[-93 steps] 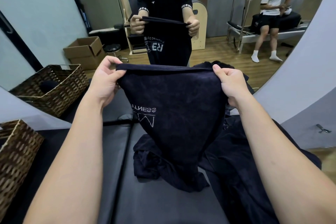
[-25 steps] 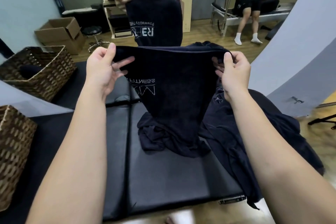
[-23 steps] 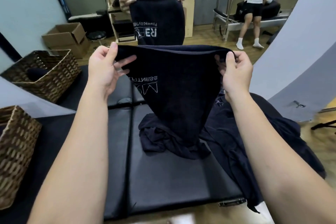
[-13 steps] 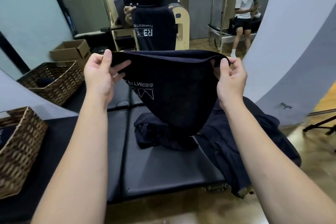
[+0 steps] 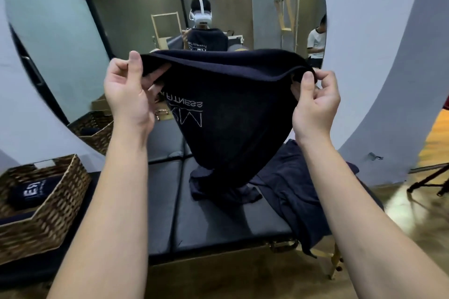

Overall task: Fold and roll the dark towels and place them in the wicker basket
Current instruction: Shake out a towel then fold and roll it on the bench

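A dark navy towel (image 5: 233,114) with white lettering hangs doubled in the air in front of me, its lower end trailing onto the black padded table (image 5: 218,223). My left hand (image 5: 126,94) pinches its top left corner between thumb and fingers. My right hand (image 5: 313,102) pinches the top right corner the same way. The wicker basket (image 5: 56,204) stands at the left edge of the table with one rolled dark towel (image 5: 29,193) inside it. More dark towels (image 5: 291,192) lie heaped on the table's right side.
A large round mirror (image 5: 73,43) stands behind the table and reflects me, the basket and a seated person. The table's near edge and a metal latch (image 5: 283,245) show below. Wooden floor and a black stand leg (image 5: 427,181) lie to the right.
The towel has been lifted higher and nearer to my face, and my view has tilted upward. Both hands keep their hold on the top corners.
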### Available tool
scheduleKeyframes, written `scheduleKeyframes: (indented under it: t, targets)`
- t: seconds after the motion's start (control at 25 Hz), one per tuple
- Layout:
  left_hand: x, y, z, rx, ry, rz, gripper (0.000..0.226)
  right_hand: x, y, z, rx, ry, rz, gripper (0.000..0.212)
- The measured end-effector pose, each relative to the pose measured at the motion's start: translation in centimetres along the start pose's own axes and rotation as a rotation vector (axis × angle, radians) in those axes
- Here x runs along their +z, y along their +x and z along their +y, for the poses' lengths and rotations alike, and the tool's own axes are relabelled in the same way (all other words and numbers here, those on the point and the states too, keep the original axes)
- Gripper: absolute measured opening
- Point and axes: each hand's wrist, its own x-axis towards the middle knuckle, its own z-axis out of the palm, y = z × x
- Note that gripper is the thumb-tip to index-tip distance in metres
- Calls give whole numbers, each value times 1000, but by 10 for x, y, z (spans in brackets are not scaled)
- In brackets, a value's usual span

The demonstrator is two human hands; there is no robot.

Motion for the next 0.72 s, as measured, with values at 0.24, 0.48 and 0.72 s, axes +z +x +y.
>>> scheduleKeyframes:
  t: [0.24,0.48,0.72]
  targets:
    - [16,-1,89,184,-74,-59,26,12,9,-79,-218,127,48,9]
    - [3,-11,115,233,-43,-6,28,29,-7,-97,-267,162,39,9]
    - [-29,-5,99,198,-26,16,27,55,-19,-70,-266,175,31,8]
